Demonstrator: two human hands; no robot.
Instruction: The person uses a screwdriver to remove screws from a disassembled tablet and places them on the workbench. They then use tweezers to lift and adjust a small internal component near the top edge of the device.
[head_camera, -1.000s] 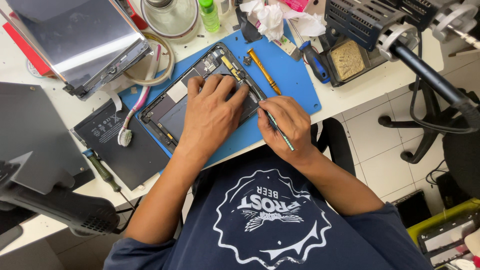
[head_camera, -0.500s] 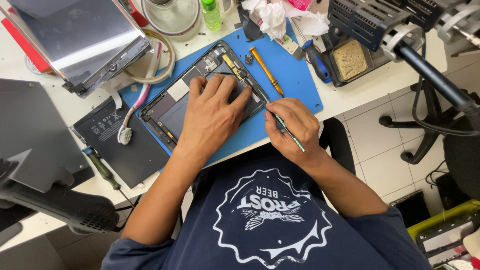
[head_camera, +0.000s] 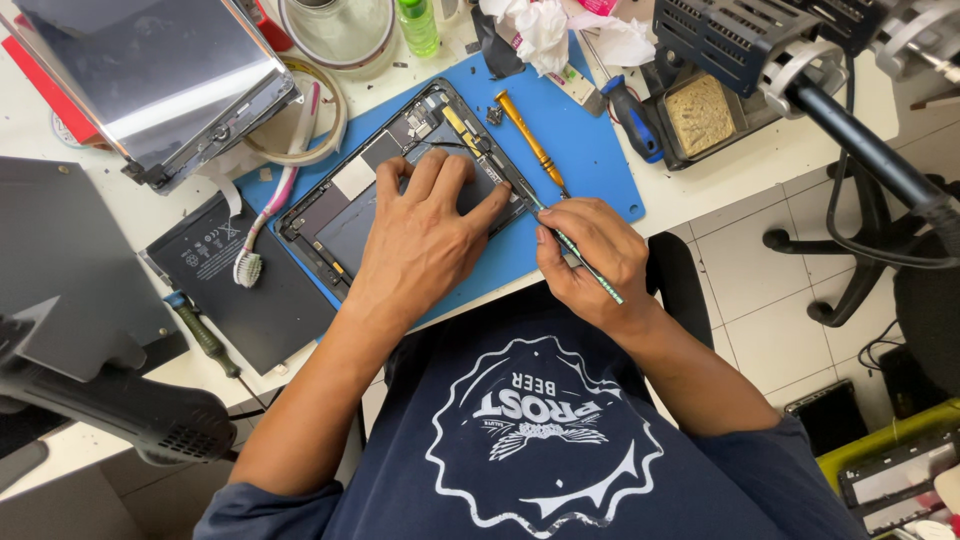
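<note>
An opened tablet chassis (head_camera: 340, 205) lies on a blue work mat (head_camera: 590, 160). My left hand (head_camera: 425, 235) presses flat on the tablet's inside, fingers spread toward its far edge. My right hand (head_camera: 590, 255) grips a thin green-handled tool (head_camera: 580, 255) like a pen, its tip touching the tablet's right edge near the left thumb. A yellow-handled screwdriver (head_camera: 525, 135) lies on the mat just beyond the tool's tip.
A detached tablet screen (head_camera: 150, 75) lies at the back left, a black battery pack (head_camera: 235, 285) and a toothbrush (head_camera: 265, 225) to the left. A heat gun (head_camera: 120, 410) rests at the near left. A blue-handled screwdriver (head_camera: 630, 115), sponge tray (head_camera: 700, 115) and tissues (head_camera: 545, 30) sit behind the mat.
My right hand has shifted slightly along the tablet's right edge with the tool; the left hand stays pressed on the tablet.
</note>
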